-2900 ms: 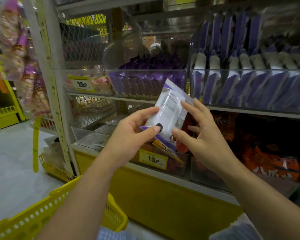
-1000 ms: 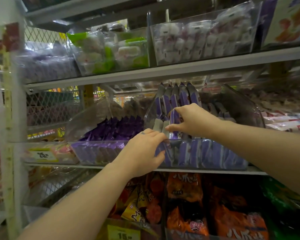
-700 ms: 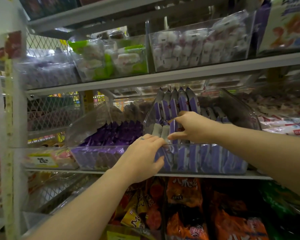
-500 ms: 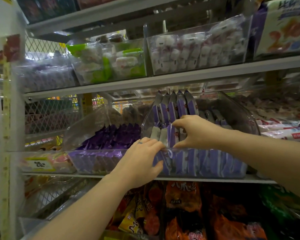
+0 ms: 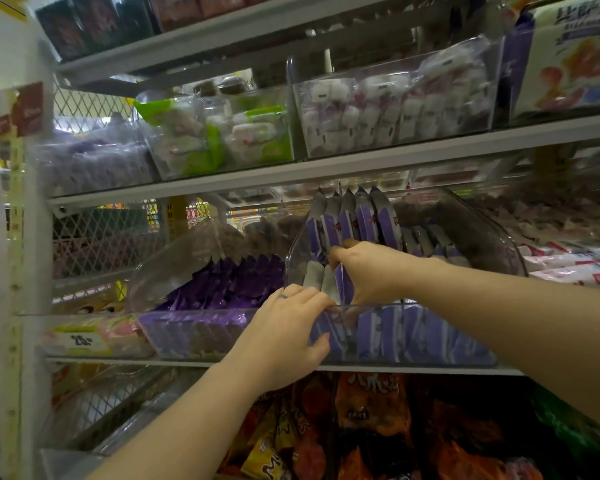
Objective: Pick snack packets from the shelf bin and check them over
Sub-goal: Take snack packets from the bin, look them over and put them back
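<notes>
A clear plastic shelf bin [image 5: 440, 336] on the middle shelf holds several purple-and-white snack packets [image 5: 362, 221] standing upright in rows. My left hand [image 5: 284, 337] grips the bin's front rim at its left corner, fingers hooked over the edge and thumb against the front wall. My right hand [image 5: 371, 271] reaches into the bin from the right. It pinches one purple packet [image 5: 344, 287] near the front left of the row; my fingertips are hidden behind the packets.
A second clear bin of dark purple packets [image 5: 222, 285] stands directly to the left. The shelf above carries bins of green-and-white [image 5: 222, 136] and white [image 5: 395, 109] packets. Orange snack bags [image 5: 368, 400] fill the shelf below. Wire mesh [image 5: 94, 244] closes the left side.
Nearly three seconds ago both hands held a white-and-purple packet low in front of the shelf. Now the left hand holds the bin rim and the right hand has sunk lower among the packets.
</notes>
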A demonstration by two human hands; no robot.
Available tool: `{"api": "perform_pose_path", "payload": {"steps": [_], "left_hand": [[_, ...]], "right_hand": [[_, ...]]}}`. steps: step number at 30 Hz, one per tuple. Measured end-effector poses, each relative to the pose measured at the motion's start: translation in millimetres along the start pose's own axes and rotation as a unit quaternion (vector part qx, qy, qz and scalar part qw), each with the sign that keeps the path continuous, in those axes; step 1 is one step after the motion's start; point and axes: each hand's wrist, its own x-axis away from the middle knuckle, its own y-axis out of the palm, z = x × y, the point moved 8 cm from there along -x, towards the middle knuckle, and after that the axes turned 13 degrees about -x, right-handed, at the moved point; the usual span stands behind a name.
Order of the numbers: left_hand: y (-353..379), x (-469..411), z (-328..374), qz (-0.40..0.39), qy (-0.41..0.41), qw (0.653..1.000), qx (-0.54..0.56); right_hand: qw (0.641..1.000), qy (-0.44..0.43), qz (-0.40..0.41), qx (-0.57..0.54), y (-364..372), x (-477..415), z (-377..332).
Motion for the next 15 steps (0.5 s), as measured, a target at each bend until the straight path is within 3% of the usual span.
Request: {"api": "perform_pose_path", "payload": {"steps": [7,13,15], "left_hand": [[-1.3,2.2,-2.5,0.008,-0.023,0.999,0.049],[-3.4,0.6,3.7,0.019,-0.061,0.995,0.077],[-3.0,-1.8,10.2,0.012,-0.043,0.998,0.054]], "right_hand": [[0.986,0.025,-0.071,-0.151,-10.5,25.7,5.0],[0.977,0.048,-0.141,-0.153,2.2,47.2,1.0],[0.984,0.016,-0.117,-0.135,-12.5,49.9,-0.4]]}}
